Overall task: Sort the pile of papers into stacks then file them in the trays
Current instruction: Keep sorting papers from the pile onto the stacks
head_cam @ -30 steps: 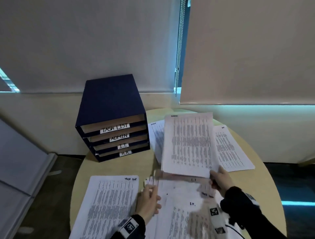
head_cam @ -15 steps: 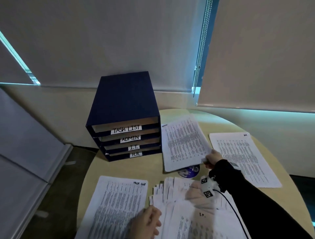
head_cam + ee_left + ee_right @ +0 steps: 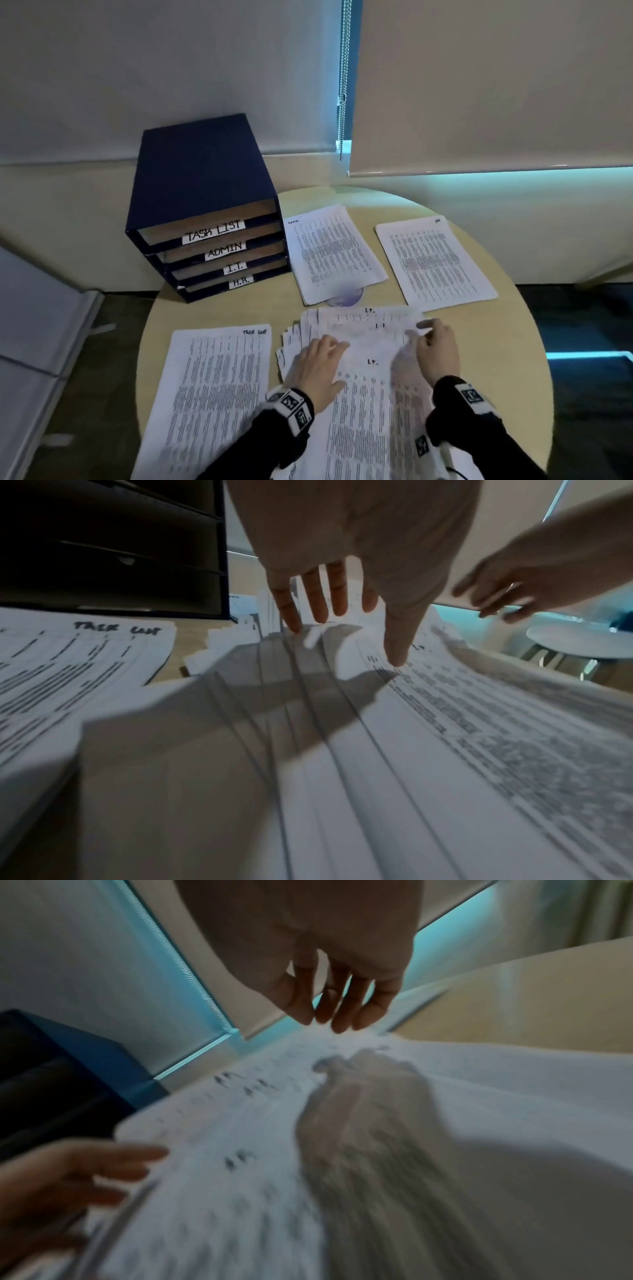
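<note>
Right hand (image 3: 436,346) no longer pinches a sheet: that page now lies on the far middle stack (image 3: 334,251), and loose spread fingers reach the near pile (image 3: 359,377), pinned by the flat left hand (image 3: 317,365). Trays (image 3: 205,219) stand unfilled, far left on the worktop (image 3: 513,342); sorting goes on.

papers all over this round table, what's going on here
A person is sorting papers into stacks. The left hand presses flat on the fanned unsorted pile, whose top sheet is marked I.T., while the right hand hovers open at its far right corner. Three sorted stacks lie around it: the Task List stack, one beside the labelled blue tray unit, and the far right stack. The visible tray slots look empty.
</note>
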The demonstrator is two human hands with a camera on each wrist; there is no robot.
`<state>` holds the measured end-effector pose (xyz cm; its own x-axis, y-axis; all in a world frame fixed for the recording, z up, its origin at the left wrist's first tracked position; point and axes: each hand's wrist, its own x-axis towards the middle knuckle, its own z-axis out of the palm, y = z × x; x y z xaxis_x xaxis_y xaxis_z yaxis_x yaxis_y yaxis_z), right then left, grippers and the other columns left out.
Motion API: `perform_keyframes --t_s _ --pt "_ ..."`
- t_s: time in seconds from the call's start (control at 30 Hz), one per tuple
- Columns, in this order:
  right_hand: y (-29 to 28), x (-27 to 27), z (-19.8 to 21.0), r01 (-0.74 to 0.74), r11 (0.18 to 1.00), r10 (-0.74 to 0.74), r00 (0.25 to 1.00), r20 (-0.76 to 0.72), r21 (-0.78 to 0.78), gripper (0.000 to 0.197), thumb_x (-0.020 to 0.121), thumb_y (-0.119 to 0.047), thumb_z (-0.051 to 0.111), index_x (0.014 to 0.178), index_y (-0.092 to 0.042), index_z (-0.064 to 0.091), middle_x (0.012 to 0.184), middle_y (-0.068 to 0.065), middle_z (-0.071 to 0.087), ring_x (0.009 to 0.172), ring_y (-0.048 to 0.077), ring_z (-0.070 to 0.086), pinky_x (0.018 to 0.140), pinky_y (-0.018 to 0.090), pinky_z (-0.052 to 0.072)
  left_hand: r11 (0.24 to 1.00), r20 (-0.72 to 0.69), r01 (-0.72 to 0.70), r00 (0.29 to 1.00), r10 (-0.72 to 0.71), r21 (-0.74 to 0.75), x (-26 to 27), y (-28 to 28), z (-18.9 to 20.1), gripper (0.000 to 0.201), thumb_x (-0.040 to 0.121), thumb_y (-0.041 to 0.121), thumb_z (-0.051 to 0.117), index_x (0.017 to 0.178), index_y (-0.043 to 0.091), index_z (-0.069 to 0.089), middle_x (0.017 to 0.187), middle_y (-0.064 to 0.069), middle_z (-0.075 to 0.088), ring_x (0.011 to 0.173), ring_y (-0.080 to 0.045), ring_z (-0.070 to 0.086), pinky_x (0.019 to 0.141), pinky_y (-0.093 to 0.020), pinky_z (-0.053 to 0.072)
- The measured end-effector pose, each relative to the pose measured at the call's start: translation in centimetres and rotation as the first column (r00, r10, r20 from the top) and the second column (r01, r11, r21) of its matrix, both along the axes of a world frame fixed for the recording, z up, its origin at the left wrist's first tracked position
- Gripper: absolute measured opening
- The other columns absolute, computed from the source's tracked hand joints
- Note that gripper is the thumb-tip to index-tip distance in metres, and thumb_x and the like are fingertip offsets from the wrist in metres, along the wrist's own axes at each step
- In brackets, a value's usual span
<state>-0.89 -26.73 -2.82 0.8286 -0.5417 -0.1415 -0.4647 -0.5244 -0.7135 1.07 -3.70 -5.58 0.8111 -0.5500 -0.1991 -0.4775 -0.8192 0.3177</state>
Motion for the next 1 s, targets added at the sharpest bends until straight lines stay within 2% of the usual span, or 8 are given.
perform_keyframes --t_s 0.1,0.27,0.43,0.63,0.77,0.83,0.9,1.0 --pt "-0.8 -5.7 -3.0 0.078 0.996 -0.082 0.992 -0.099 -0.045 0.011 0.089 -0.008 0.058 0.099 -0.012 0.059 0.098 0.013 0.049 0.085 0.033 0.053 0.08 0.036 0.042 0.991 0.076 0.064 0.994 -0.073 0.118 0.4 -0.7 0.1 0.053 0.091 0.034 0.057 0.137 0.022 0.033 0.13 -0.001 0.036 0.116 -0.022 0.038 0.101 -0.038 0.038" --pt "-0.6 -9.6 -5.0 -0.002 1.0 0.006 0.986 -0.168 0.026 0.028 0.086 0.001 0.052 0.111 -0.008 0.062 0.098 0.008 0.044 0.086 0.031 0.056 0.091 0.032 0.042 0.987 0.156 0.085 0.982 -0.106 0.137 0.3 -0.4 0.6 0.021 0.098 0.017 0.047 0.12 0.019 0.045 0.118 0.001 0.049 0.105 -0.018 0.044 0.098 -0.032 0.037" --pt "-0.8 -10.3 -4.6 -0.042 0.999 0.043 0.984 -0.176 0.011 0.027 0.091 -0.004 0.052 0.116 -0.007 0.06 0.099 0.008 0.043 0.093 0.033 0.056 0.094 0.033 0.042 0.997 0.082 0.054 0.995 -0.058 0.048 0.0 0.7 1.7 0.021 0.101 0.033 0.043 0.103 0.017 0.055 0.098 0.007 0.05 0.1 -0.015 0.048 0.1 -0.028 0.033" --pt "-0.4 -9.7 -3.6 -0.1 0.994 0.081 0.951 -0.298 -0.05 0.043 0.087 -0.014 0.058 0.129 -0.015 0.05 0.124 0.016 0.045 0.113 0.034 0.047 0.096 0.036 0.04 0.999 -0.002 -0.014 1.0 0.014 -0.047 -1.2 2.1 3.1 0.022 0.101 0.028 0.046 0.106 0.012 0.061 0.107 0.001 0.06 0.102 -0.016 0.052 0.093 -0.026 0.04" --pt "-0.1 -9.2 -3.0 -0.109 0.993 0.094 0.956 -0.278 -0.037 0.062 0.081 -0.022 0.067 0.137 -0.017 0.041 0.129 0.012 0.044 0.118 0.03 0.039 0.096 0.039 0.038 0.957 -0.166 -0.143 0.981 0.103 -0.252 -2.2 2.6 3.3 0.014 0.098 0.021 0.051 0.097 0.017 0.065 0.092 0.004 0.063 0.086 -0.013 0.058 0.082 -0.029 0.049" --pt "-0.4 -8.9 -3.1 -0.117 0.993 0.112 0.947 -0.3 0.003 0.057 0.079 -0.027 0.07 0.13 -0.016 0.047 0.124 0.011 0.046 0.113 0.027 0.037 0.093 0.037 0.037 0.919 -0.279 -0.224 0.951 0.134 -0.323 -2.2 3.0 3.0 0.011 0.095 0.018 0.056 0.09 0.019 0.065 0.08 0.006 0.06 0.072 -0.012 0.056 0.072 -0.032 0.052" --pt "-0.7 -8.8 -3.1 -0.102 0.991 0.121 0.953 -0.279 0.082 0.038 0.078 -0.029 0.071 0.111 -0.013 0.059 0.112 0.008 0.049 0.108 0.025 0.039 0.088 0.036 0.038 0.893 -0.366 -0.283 0.919 0.147 -0.35 -2.1 3.1 2.7 0.01 0.093 0.014 0.059 0.087 0.019 0.065 0.075 0.005 0.057 0.063 -0.011 0.052 0.066 -0.035 0.053" --pt "-1.0 -8.9 -2.8 -0.104 0.961 0.136 0.984 -0.113 0.255 0.016 0.08 -0.018 0.071 0.091 -0.007 0.066 0.091 0.009 0.065 0.091 0.033 0.056 0.084 0.04 0.047 0.845 -0.434 -0.384 0.877 0.208 -0.372 -2.0 3.1 2.3 0.011 0.094 0.014 0.057 0.09 0.018 0.067 0.079 0.001 0.059 0.06 -0.013 0.051 0.055 -0.031 0.051"
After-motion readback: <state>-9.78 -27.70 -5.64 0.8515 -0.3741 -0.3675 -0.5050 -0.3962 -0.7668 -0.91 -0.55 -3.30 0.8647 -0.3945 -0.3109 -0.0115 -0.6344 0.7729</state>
